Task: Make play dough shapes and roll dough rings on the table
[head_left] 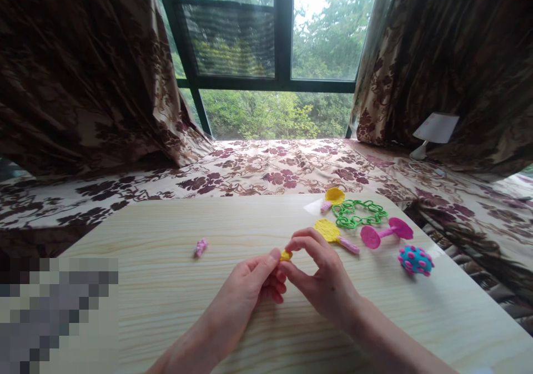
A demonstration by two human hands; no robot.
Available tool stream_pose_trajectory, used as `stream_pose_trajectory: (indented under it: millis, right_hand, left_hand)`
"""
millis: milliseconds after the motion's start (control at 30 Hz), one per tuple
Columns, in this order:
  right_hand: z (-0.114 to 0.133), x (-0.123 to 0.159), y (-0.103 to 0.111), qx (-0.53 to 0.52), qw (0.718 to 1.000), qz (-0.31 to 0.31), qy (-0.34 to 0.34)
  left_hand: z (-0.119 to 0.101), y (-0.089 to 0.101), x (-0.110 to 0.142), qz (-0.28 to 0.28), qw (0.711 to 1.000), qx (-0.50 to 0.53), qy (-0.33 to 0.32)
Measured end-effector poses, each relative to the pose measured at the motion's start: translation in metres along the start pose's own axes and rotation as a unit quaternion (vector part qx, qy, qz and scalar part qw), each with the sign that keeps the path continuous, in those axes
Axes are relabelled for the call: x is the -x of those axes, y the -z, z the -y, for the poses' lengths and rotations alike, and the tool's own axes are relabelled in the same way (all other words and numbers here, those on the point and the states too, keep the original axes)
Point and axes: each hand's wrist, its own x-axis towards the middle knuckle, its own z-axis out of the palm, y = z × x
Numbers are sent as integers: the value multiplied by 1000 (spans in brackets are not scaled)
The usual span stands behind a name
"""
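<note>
Between the fingertips of both hands is a small lump of yellow modelling clay, held just above the table. My left hand pinches it from the left with thumb and forefinger, the other fingers curled below. From the right, my right hand grips the same lump between thumb and fingers. Just beyond the right hand lies a yellow clay disc with a pink handle. A small pink clay lump rests on the table to the left of my hands.
A second yellow disc with a pink handle lies farther back, beside a green clay chain. Right of them are a magenta dumbbell-shaped piece and a blue ball with pink dots. The pale wooden table adjoins a flower-patterned ledge with a lamp.
</note>
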Motion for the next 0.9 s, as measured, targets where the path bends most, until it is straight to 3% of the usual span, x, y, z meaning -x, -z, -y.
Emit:
stream_pose_trajectory:
  millis: [367,500,700,900]
  right_hand:
    - [0,1,-1,-33,997,55,43]
    - [2,0,2,-30,998,41,27]
    - [0,-1,3,-29,998,34,32]
    - [-2,2,-2,-27,998,45,35]
  left_hand:
    - [-1,4,0,-46,998,-42,-32]
    - [-4,3,1,-31,996,-85,-26]
    - [-8,0,2,4,999,-21,-36]
    - [-2,2,-1,-29,999,-4,-25]
